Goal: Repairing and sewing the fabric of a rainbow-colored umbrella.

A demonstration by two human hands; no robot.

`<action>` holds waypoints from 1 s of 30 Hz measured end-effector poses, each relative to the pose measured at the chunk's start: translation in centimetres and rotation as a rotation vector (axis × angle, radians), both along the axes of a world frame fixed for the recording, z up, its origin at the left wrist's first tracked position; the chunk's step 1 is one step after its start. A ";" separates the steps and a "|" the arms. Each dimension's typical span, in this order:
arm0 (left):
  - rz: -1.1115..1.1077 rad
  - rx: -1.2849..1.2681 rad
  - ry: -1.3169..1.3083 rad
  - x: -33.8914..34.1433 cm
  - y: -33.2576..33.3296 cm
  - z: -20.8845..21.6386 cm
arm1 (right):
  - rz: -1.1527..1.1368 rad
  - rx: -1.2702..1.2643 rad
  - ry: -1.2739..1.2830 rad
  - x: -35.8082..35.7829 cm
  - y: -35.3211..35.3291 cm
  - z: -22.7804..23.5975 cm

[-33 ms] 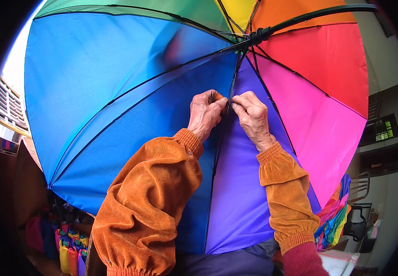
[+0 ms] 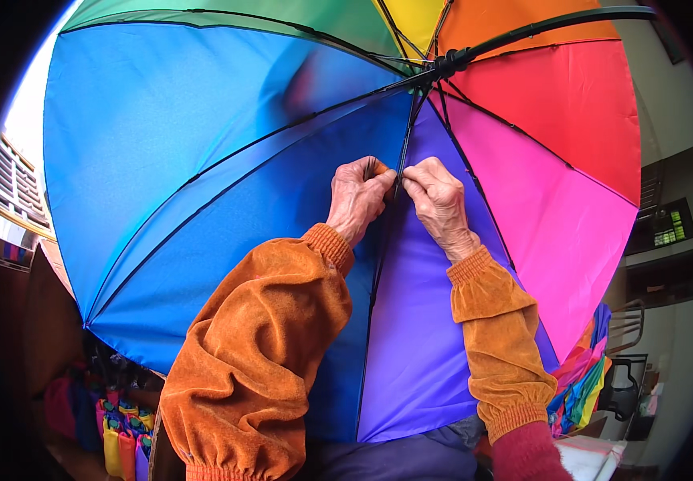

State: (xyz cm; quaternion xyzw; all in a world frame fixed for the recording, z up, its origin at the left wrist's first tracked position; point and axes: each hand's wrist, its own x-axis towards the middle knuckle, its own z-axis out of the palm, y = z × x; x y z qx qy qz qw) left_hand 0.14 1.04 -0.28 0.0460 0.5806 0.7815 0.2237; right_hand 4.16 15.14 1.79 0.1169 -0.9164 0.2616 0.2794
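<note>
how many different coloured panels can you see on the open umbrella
7: green top left, yellow top centre, orange beside it, red upper right, pink right, purple under the right hand, blue left. More may be hidden above.

Folded umbrellas (image 2: 122, 429) stacked lower left, support unclear

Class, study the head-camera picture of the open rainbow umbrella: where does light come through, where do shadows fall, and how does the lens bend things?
In the head view, daylight glows through the rainbow umbrella canopy; a soft dark shadow blurs the blue panel near the hub. The black ribs bow with fisheye distortion, and the frame corners are black. The left hand and right hand at the rib look sharp.
</note>
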 end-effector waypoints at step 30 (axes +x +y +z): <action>0.038 -0.036 0.099 1.2 0.2 -0.6 | -0.331 -0.297 -0.346 6.7 3.4 5.5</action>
